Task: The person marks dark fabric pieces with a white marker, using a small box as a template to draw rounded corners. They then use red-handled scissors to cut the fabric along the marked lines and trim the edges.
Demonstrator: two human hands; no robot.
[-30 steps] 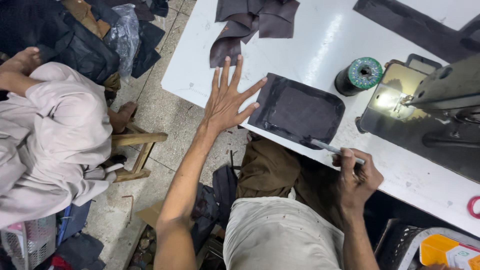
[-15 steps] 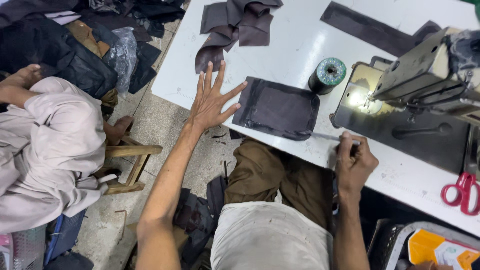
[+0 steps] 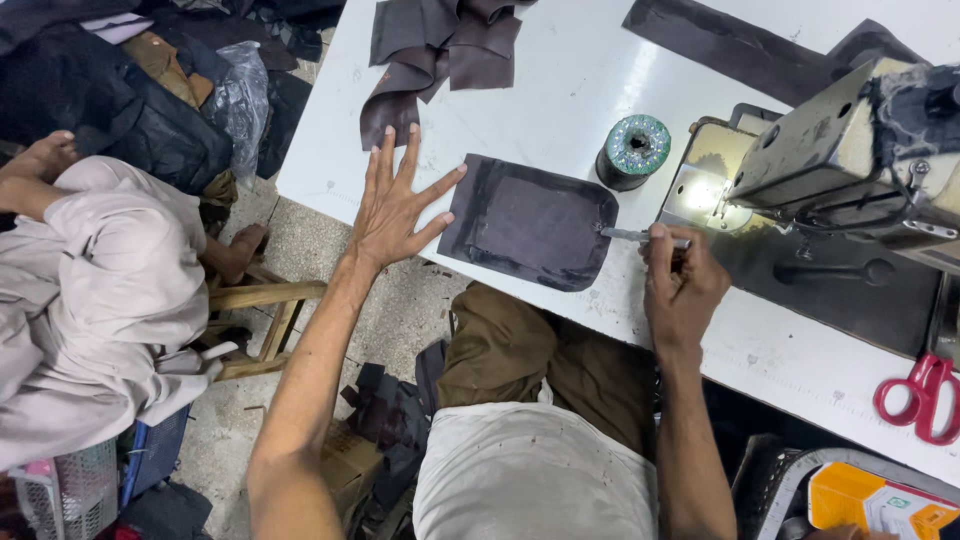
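A dark leather piece (image 3: 530,222) with rounded lower corners lies flat on the white table (image 3: 560,90) near its front edge. My left hand (image 3: 395,205) is spread open with fingers apart, hovering at the table's edge just left of the piece, thumb close to its corner. My right hand (image 3: 680,280) grips a thin silver pen (image 3: 640,236) whose tip touches the piece's right edge.
A green thread spool (image 3: 633,150) stands behind the piece. A sewing machine (image 3: 850,170) sits to the right, red scissors (image 3: 920,395) beside it. More dark leather pieces (image 3: 440,50) lie farther back. Another person (image 3: 90,290) sits at left on a wooden stool (image 3: 265,315).
My left hand has stayed spread near the piece's left side. My right hand with the pen has moved up until the tip meets the piece's right edge. The view has shifted.
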